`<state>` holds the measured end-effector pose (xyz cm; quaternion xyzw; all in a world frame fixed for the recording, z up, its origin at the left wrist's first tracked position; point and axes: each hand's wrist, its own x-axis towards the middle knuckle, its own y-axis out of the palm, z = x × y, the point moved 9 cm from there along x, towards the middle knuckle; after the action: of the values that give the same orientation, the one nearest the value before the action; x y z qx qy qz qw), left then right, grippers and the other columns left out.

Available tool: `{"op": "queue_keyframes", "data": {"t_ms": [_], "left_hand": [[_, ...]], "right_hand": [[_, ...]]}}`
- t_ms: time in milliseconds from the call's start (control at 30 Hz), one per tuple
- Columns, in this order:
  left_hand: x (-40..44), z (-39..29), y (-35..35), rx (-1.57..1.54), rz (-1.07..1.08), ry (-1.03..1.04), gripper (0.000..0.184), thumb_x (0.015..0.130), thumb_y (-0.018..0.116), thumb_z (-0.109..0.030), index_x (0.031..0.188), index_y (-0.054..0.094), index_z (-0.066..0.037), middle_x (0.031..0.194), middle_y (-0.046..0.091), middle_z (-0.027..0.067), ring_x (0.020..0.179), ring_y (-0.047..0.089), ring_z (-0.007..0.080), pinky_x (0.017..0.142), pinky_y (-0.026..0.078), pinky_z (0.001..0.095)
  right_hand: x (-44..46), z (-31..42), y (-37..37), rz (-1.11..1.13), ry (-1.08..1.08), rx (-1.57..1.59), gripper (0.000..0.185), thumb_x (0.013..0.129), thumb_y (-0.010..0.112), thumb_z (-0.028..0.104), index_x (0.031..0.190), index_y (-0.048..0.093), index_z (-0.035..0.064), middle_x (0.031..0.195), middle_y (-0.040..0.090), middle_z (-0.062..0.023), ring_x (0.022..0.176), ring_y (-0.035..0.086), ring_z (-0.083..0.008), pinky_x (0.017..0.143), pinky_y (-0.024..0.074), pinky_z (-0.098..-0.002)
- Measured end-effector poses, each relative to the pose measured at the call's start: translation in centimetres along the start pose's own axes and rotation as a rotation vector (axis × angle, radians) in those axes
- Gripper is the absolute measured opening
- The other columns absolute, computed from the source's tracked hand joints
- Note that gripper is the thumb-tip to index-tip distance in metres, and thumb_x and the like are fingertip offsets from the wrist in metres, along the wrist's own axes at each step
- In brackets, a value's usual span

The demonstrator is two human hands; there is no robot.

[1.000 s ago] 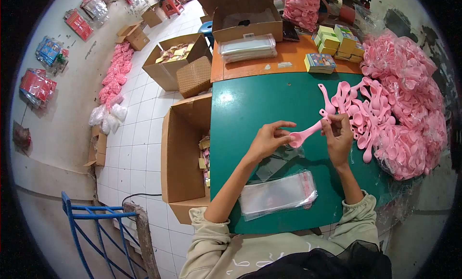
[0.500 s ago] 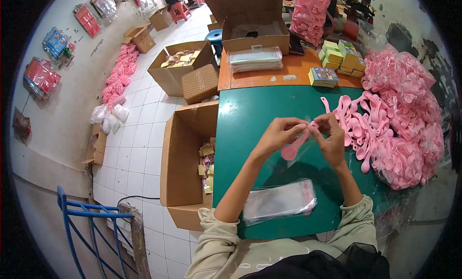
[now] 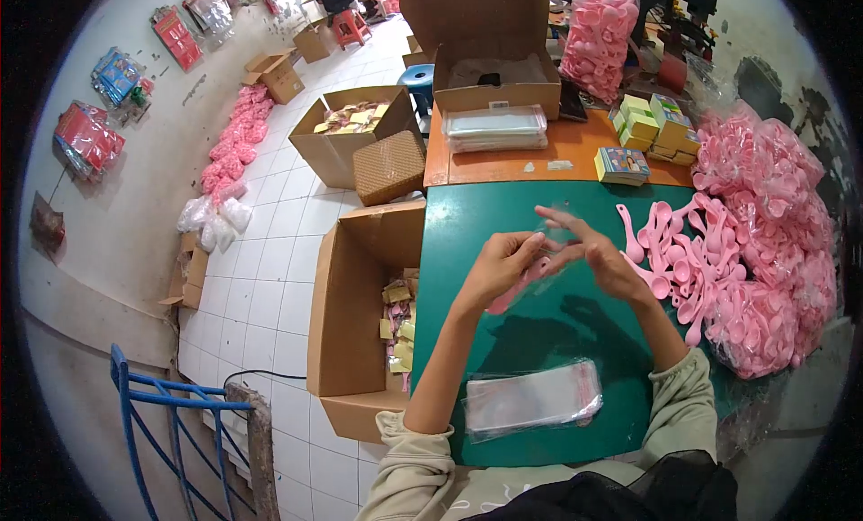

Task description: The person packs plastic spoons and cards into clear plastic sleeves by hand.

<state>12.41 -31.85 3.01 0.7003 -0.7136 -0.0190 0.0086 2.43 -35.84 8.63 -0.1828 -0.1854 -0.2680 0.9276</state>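
Note:
My left hand (image 3: 500, 267) is closed in a pinch on a pink spoon (image 3: 506, 302), whose bowl points down and left above the green table. Clear plastic film, apparently a bag, shows around the spoon's handle; its edges are blurred. My right hand (image 3: 609, 265) lies across the film with its fingers stretched towards my left hand, partly smeared by motion. A stack of clear plastic bags (image 3: 530, 400) rests on the table just below my hands. To the right of my right hand lies a loose heap of pink spoons (image 3: 683, 260).
Bulging bags of pink spoons (image 3: 764, 242) pile up at the right. An open carton (image 3: 337, 332) with small packets stands against the table's left side. Small card boxes (image 3: 622, 166), more plastic bags (image 3: 494, 130) and an open box (image 3: 494, 98) sit on the orange table behind.
My right hand has gone from pinching at the spoon's handle end to stretched fingers over the film. My left hand has moved slightly left and down with the spoon. The view has shifted a little.

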Motion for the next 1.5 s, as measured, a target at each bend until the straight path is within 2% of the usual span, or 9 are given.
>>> {"op": "queue_keyframes", "data": {"t_ms": [67,233,333,433,533,700,1267,1367,1500], "left_hand": [[0.0,-0.3,-0.5,-0.075,-0.01,0.012,0.037,0.097,0.04,-0.026,0.103,0.06,0.005,0.09,0.066,0.0137,0.08,0.063,0.0151,0.072,0.051,0.0252],[-0.4,-0.9,-1.1,-0.182,-0.035,0.009,0.037,0.097,0.04,-0.026,0.107,0.058,0.003,0.094,0.065,0.0151,0.082,0.064,0.0167,0.073,0.051,0.0258],[-0.9,-1.6,-1.1,-0.178,-0.041,-0.027,0.037,0.097,0.04,-0.027,0.108,0.058,0.003,0.094,0.065,0.0151,0.083,0.064,0.0172,0.073,0.051,0.0263],[-0.7,-1.4,-1.4,-0.173,-0.04,-0.025,0.036,0.097,0.041,-0.028,0.109,0.057,0.001,0.094,0.065,0.0149,0.083,0.064,0.0172,0.072,0.052,0.0267],[-0.8,-1.1,-1.1,-0.151,0.003,-0.054,0.036,0.097,0.042,-0.029,0.109,0.058,0.001,0.094,0.066,0.0142,0.083,0.064,0.0174,0.071,0.052,0.0267],[-0.6,-1.0,-0.5,-0.099,0.03,-0.059,0.035,0.097,0.042,-0.028,0.108,0.059,0.0,0.094,0.066,0.0124,0.083,0.064,0.016,0.069,0.051,0.0248],[-1.5,-0.9,0.6,-0.047,0.063,-0.075,0.031,0.096,0.043,-0.026,0.106,0.061,-0.002,0.086,0.066,0.0045,0.058,0.042,0.0023,0.05,0.036,0.018],[-1.5,-0.8,0.4,-0.005,0.074,-0.1,0.034,0.096,0.043,-0.029,0.107,0.059,0.0,0.093,0.066,0.0123,0.081,0.062,0.0104,0.064,0.048,0.0191],[-1.8,-2.4,0.9,-0.058,0.085,-0.037,0.034,0.096,0.044,-0.029,0.106,0.059,0.0,0.091,0.066,0.011,0.076,0.06,0.0092,0.064,0.048,0.0192]], "right_hand": [[2.0,-1.6,-2.9,0.035,-0.028,0.084,0.055,0.092,0.039,0.049,0.091,0.068,0.0026,0.126,0.051,-0.0124,0.108,0.049,-0.0256,0.093,0.0369,-0.0384],[2.1,-11.6,-24.0,-0.583,0.434,-1.296,0.033,0.087,0.053,0.031,0.087,0.064,-0.0002,0.094,0.063,-0.0161,0.083,0.06,-0.0326,0.074,0.0469,-0.0382],[1.0,-14.8,-24.0,-0.342,0.685,-1.378,0.026,0.084,0.057,0.024,0.081,0.062,-0.0012,0.086,0.063,-0.0168,0.077,0.058,-0.0347,0.072,0.0464,-0.0408],[0.6,-8.3,-21.0,-0.772,0.013,-1.754,0.023,0.082,0.056,0.021,0.082,0.063,-0.0006,0.077,0.061,-0.0196,0.071,0.057,-0.0372,0.067,0.0463,-0.0419],[0.9,-8.4,-20.3,-0.647,0.013,-1.166,0.017,0.079,0.058,0.016,0.082,0.06,-0.0003,0.076,0.059,-0.0166,0.061,0.057,-0.0342,0.061,0.0478,-0.0411],[-0.1,-0.6,-8.0,-0.358,0.245,-0.074,0.012,0.087,0.055,0.007,0.097,0.055,0.0011,0.071,0.054,-0.0011,0.053,0.051,-0.0064,0.043,0.0403,-0.0202],[-2.9,3.8,-5.5,-0.275,0.304,-0.299,0.011,0.084,0.056,0.002,0.094,0.054,-0.0004,0.066,0.054,-0.0021,0.052,0.048,-0.0062,0.045,0.0386,-0.0228],[-2.7,4.6,-4.9,-0.239,0.291,-0.331,0.01,0.085,0.056,0.003,0.094,0.054,-0.0006,0.065,0.054,-0.0018,0.052,0.047,-0.006,0.045,0.0386,-0.0229],[-2.9,5.5,-6.3,-0.388,0.214,-0.259,0.011,0.084,0.057,0.003,0.093,0.054,-0.0015,0.067,0.055,-0.0036,0.053,0.049,-0.0066,0.046,0.0392,-0.0228]]}}
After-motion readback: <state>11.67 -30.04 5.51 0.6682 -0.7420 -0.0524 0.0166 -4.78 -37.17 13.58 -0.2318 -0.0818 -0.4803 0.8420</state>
